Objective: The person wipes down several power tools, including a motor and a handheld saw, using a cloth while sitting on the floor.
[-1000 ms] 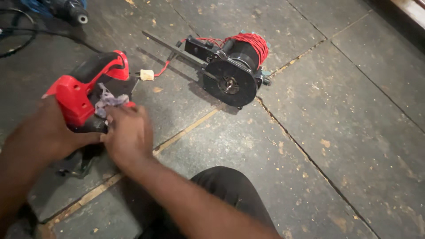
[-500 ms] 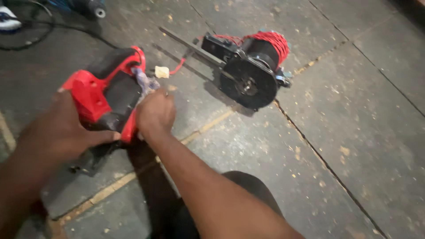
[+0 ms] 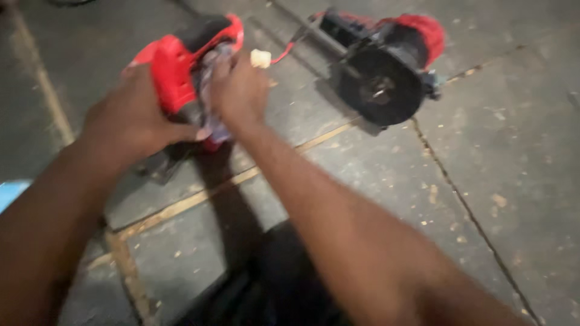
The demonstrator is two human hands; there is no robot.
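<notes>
Hands at work on a red and black power-tool housing (image 3: 181, 72), seen from above against a grey tiled floor (image 3: 495, 199). The left hand (image 3: 130, 118) wraps the housing from the side, fingers closed around its red shell, holding it raised just above the floor. The right hand (image 3: 238, 87) presses a pale cloth (image 3: 211, 96) against the open face of the housing, fingers pinched on the cloth; motion blur makes it uncertain how much of the cloth lies inside. A red wire with a small white connector (image 3: 261, 58) runs from the housing towards a detached motor unit (image 3: 386, 72), black disc facing the camera, lying near on the floor. For clean wiping, the left grip should remain firm and steady while the cloth works in short strokes, clear of the wire.
</notes>
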